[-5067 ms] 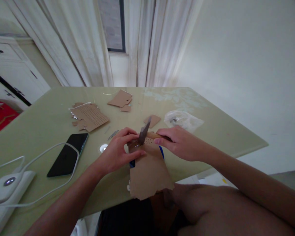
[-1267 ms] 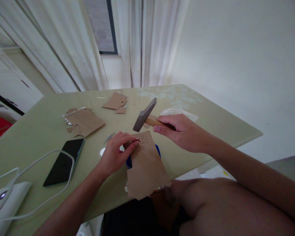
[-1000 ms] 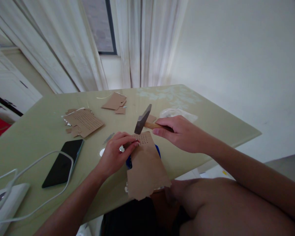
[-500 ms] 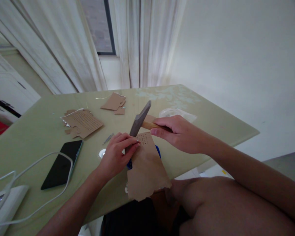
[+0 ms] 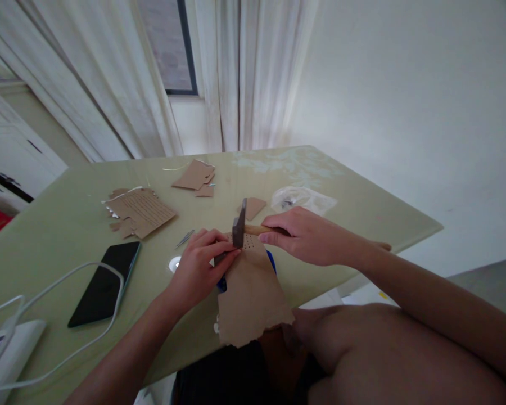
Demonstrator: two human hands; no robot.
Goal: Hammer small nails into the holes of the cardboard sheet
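My right hand is wrapped around the wooden handle of a hammer. The hammer's dark metal head is down at the fingertips of my left hand. Thumb and fingers of that hand are pinched together over a brown cardboard piece; what sits between them is too small and covered to make out. Rows of small holes mark the cardboard's upper part, and its torn lower end hangs over the table edge. Underneath, a blue object shows at the sides, mostly hidden.
On the table lie a black phone, written-on cardboard, other cardboard scraps and a clear plastic bag. Thin metal pieces lie beside my left hand. A white cable loops over the phone near a power strip.
The hammer head has swung down and slightly right, from tilted and raised to low at my left fingertips. My left hand and the cardboard have stayed nearly in place.
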